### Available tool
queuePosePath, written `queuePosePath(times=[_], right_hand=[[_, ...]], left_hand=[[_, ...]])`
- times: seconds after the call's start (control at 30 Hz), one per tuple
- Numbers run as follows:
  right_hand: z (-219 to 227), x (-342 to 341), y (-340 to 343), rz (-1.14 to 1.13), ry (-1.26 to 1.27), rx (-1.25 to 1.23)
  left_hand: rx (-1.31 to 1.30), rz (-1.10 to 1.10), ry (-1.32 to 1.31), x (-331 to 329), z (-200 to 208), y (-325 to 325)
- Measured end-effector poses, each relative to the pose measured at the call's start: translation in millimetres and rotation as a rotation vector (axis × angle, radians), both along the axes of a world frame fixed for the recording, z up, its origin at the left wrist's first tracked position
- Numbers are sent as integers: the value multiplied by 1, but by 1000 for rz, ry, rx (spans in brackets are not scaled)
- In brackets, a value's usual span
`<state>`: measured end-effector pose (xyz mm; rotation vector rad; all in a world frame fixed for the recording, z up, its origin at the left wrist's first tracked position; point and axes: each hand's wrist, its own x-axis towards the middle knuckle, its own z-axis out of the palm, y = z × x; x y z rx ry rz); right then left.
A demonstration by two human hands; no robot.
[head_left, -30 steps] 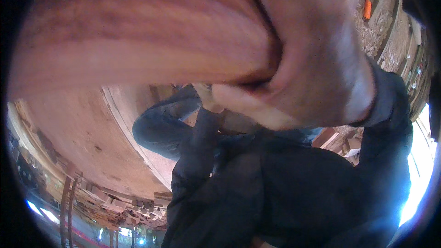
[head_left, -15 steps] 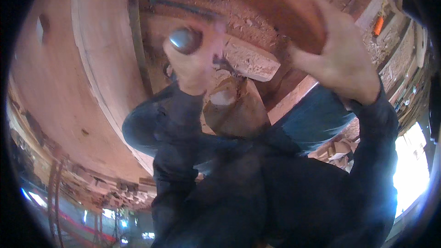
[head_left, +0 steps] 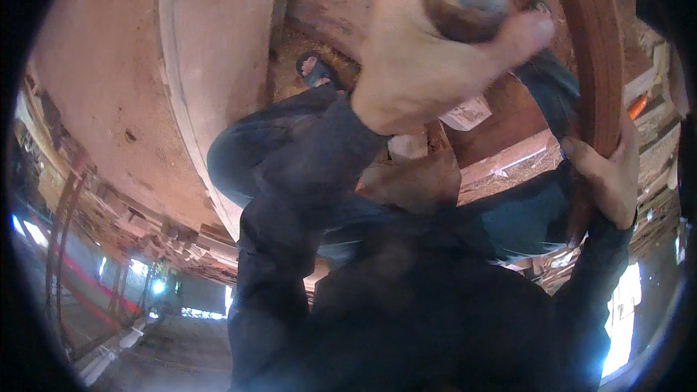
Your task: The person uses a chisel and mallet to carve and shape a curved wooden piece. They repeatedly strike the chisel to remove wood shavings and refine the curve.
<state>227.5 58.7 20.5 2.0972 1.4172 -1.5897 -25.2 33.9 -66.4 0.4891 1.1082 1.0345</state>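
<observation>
My left hand (head_left: 414,65) is raised in front of my chest, blurred, with its fingers wrapped round a thick round-ended wooden tool (head_left: 468,1). The tool is brown with a greyish top, and its far end is hidden beneath the fist. On the right, my right hand (head_left: 610,178) grips a long, curved brown wooden board (head_left: 599,51) near its lower part, thumb on the near face. The board stands steeply beside my right leg, running up past the top of the picture. Apart from the board, the left fist is close to its left side.
Between my legs stands a wooden block (head_left: 417,181), with a pale cut piece (head_left: 466,112) beyond it. A broad, curved wooden slab (head_left: 210,51) lies along my left. An orange object (head_left: 637,107) sits among timber at the right. Scraps are piled at the lower left.
My left hand has risen and moved right with the round-ended tool. The curved board has swung from slanting across the top to nearly upright on the right, my right hand moving lower with it.
</observation>
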Motion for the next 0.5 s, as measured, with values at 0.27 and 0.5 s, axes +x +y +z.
queuePosePath(times=[0.27, 0.5], right_hand=[[1, -4, -6, 8, -48, -29], [7, -16, -13, -10, 27, 12]], left_hand=[[213, 47, 106, 5, -6, 3], [163, 89, 110, 10, 8, -1]])
